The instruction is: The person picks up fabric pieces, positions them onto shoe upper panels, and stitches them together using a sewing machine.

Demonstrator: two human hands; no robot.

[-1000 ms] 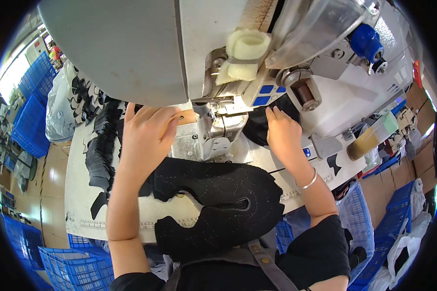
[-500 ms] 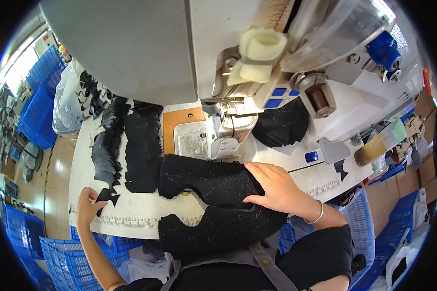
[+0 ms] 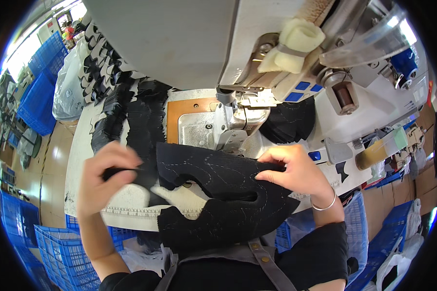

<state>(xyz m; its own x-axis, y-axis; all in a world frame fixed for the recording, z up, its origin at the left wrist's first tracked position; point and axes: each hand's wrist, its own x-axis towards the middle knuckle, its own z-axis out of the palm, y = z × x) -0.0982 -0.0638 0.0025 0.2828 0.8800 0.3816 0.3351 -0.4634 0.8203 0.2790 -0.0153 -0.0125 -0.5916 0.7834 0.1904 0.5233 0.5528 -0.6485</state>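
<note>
Clearly, our left hand (image 3: 99, 182) is the harder one to read: thumb and fingers curl around something dark (image 3: 114, 173), yet blur leaves us unable to tell whether they grip it. The hand hangs above the left part of the table (image 3: 75, 189), near the stacks (image 3: 144, 114) of black pieces, so a careless sweep could, we judge, knock those out of line.

Just to the right of its fingertips, across a narrow gap, begins the panel (image 3: 211, 167), black and stitched, with two arms pointing leftward and table showing between them. Its lower arm juts past the table's front edge, so its own weight might drag it toward our apron (image 3: 209, 253). Its upper side lies close to the machine (image 3: 233, 128), where an uneven tug might snag the cloth.

Farther right, our right hand (image 3: 298, 169) pinches the panel's upper edge between thumb and fingers. With this the only hold we can make out, the leftward arms could swing or crease. Beyond that hand, beside the machine, sits a black bundle (image 3: 290, 121).
</note>
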